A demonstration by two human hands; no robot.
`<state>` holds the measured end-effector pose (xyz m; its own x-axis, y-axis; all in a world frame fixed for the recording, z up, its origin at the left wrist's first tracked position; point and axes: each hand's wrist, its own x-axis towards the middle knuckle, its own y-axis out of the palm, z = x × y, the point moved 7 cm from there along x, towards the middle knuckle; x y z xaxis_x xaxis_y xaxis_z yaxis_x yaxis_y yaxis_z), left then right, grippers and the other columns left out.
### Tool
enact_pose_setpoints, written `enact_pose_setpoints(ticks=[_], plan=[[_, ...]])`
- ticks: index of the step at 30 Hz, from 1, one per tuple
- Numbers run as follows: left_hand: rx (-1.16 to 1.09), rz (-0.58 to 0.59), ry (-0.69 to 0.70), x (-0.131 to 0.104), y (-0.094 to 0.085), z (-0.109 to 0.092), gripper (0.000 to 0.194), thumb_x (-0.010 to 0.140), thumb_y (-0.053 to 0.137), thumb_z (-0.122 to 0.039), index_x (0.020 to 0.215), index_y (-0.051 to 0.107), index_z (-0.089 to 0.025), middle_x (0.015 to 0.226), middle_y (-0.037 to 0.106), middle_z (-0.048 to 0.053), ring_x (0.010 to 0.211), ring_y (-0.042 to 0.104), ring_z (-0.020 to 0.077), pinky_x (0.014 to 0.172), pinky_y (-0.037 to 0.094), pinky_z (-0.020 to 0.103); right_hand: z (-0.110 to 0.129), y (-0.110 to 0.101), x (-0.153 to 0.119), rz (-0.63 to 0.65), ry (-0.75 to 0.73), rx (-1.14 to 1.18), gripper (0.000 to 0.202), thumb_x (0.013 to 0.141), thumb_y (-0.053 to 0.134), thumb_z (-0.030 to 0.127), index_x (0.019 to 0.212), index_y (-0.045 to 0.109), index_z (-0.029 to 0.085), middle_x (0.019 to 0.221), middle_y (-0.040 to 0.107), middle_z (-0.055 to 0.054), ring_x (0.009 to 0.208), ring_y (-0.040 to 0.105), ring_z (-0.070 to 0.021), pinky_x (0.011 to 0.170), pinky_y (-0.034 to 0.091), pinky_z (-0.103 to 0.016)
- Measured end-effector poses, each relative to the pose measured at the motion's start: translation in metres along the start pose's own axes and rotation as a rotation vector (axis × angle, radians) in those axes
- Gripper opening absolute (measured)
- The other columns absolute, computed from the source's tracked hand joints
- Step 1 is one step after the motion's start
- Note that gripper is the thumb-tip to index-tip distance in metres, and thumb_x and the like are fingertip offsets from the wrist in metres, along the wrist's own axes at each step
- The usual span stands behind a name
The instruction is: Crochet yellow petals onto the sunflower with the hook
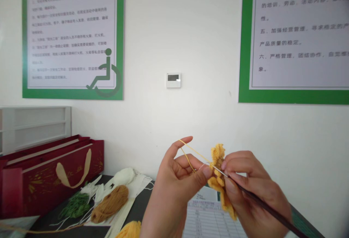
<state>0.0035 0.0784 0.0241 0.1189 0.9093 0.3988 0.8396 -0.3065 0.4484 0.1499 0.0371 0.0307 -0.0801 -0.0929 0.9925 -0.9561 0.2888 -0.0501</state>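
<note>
Lower centre of the frame: left hand (177,179) pinches the yellow crochet piece (219,179), forefinger raised to tension the yarn strand (195,151), while right hand (251,190) grips the crochet hook (261,205) pen-fashion.

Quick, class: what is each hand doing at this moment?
Left hand: closed on the yellow crochet piece, yarn strand looped over the raised forefinger.
Right hand: closed on the crochet hook.

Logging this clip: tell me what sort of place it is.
Probably a craft workshop: green-framed rule posters on the wall, yarn skeins on the table, and hands crocheting a yellow piece with a hook.
</note>
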Motion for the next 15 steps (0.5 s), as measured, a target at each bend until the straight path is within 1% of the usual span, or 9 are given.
enact_pose_setpoints(ticks=[2, 5, 8, 9, 12, 13, 15], plan=[[0.003, 0.004, 0.012, 0.001, 0.001, -0.001, 0.081, 0.07, 0.089, -0.016, 0.14, 0.047, -0.016, 0.069, 0.066, -0.003, 0.067, 0.061, 0.0128, 0.074, 0.048, 0.028, -0.008, 0.001, -0.002, -0.025, 0.061, 0.052, 0.04, 0.081, 0.06, -0.006, 0.107, 0.061, 0.025, 0.089, 0.064, -0.002, 0.087, 0.061, -0.0207, 0.074, 0.053, -0.043], [0.002, 0.014, 0.01, 0.002, 0.004, 0.0, 0.08, 0.07, 0.089, -0.014, 0.139, 0.048, -0.016, 0.07, 0.066, -0.003, 0.067, 0.062, 0.0135, 0.075, 0.049, 0.03, -0.014, 0.004, -0.003, -0.014, 0.118, 0.12, 0.037, 0.083, 0.058, -0.007, 0.105, 0.061, 0.023, 0.09, 0.059, -0.002, 0.087, 0.059, -0.0189, 0.068, 0.051, -0.038], [-0.021, 0.036, 0.007, -0.001, 0.008, 0.0, 0.079, 0.072, 0.087, -0.013, 0.14, 0.048, -0.018, 0.074, 0.068, -0.002, 0.071, 0.063, 0.0145, 0.077, 0.049, 0.031, -0.008, 0.004, 0.001, 0.027, 0.064, 0.079, 0.039, 0.083, 0.058, -0.009, 0.107, 0.062, 0.021, 0.091, 0.058, -0.002, 0.089, 0.057, -0.0182, 0.069, 0.051, -0.037], [-0.032, 0.043, 0.006, -0.002, 0.009, -0.001, 0.075, 0.075, 0.085, -0.015, 0.141, 0.048, -0.019, 0.076, 0.069, 0.0, 0.074, 0.063, 0.0152, 0.079, 0.048, 0.031, -0.005, 0.003, 0.004, 0.038, 0.033, 0.049, 0.04, 0.082, 0.057, -0.01, 0.108, 0.061, 0.02, 0.092, 0.058, -0.002, 0.089, 0.057, -0.0181, 0.07, 0.051, -0.037], [-0.069, 0.043, -0.008, -0.004, 0.008, 0.0, 0.056, 0.088, 0.075, -0.024, 0.139, 0.051, -0.016, 0.08, 0.071, 0.004, 0.079, 0.065, 0.017, 0.084, 0.048, 0.033, 0.002, 0.001, 0.01, 0.08, -0.04, -0.033, 0.041, 0.08, 0.058, -0.012, 0.109, 0.061, 0.017, 0.093, 0.059, -0.003, 0.09, 0.056, -0.0178, 0.071, 0.05, -0.037], [-0.079, 0.04, -0.021, -0.004, 0.007, 0.001, 0.052, 0.09, 0.072, -0.025, 0.137, 0.052, -0.015, 0.081, 0.071, 0.005, 0.079, 0.065, 0.0168, 0.084, 0.048, 0.033, 0.003, 0.001, 0.011, 0.099, -0.055, -0.052, 0.041, 0.08, 0.059, -0.012, 0.109, 0.061, 0.016, 0.094, 0.059, -0.004, 0.09, 0.055, -0.0177, 0.072, 0.05, -0.037], [-0.104, 0.042, -0.055, -0.002, 0.005, 0.005, 0.051, 0.09, 0.073, -0.024, 0.136, 0.054, -0.014, 0.079, 0.07, 0.004, 0.078, 0.064, 0.0158, 0.084, 0.048, 0.033, 0.006, 0.002, 0.014, 0.125, -0.088, -0.086, 0.039, 0.08, 0.06, -0.011, 0.108, 0.061, 0.016, 0.094, 0.06, -0.004, 0.089, 0.055, -0.0174, 0.072, 0.05, -0.037]])
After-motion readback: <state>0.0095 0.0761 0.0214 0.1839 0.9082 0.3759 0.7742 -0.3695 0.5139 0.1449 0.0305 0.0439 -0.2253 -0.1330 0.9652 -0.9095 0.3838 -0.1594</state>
